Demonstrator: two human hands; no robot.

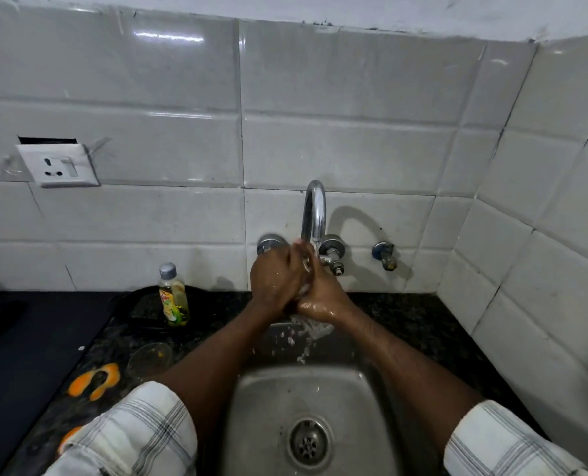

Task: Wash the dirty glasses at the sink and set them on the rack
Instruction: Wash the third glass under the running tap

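Drinking glass (311, 326) is held in a two-hand grip under the tap (315, 214), above the back of the steel sink (261, 407). The right hand (323, 293) is wrapped round its body, and the clear base shows just below that hand. The left hand (275, 280) lies over the upper part with its fingers curled across toward the right hand. Both hands are wet. Water falls off the base and splashes into the basin.

Judgement on progress: the task is in its washing step and is at most part done. A second glass (150, 359) stands on the desk (406, 321) to the left of the sink, apart from the hands. It carries orange residue and appears unwashed. Orange peel (95, 379) lies just beside it. A dish soap bottle (174, 297) stands capped near the wall, further back on the same side. No rack and no clean glass are in view, so nothing can be confirmed as set down.

Not determinable:
- The glass rim and most of its wall are covered by the hands.
- It cannot be told whether the left fingers work inside the glass or only over it.
- A pale patch between the hands may be foam or the rim.
- The rack's position is outside the frame.
- The dark round item behind the bottle cannot be identified.
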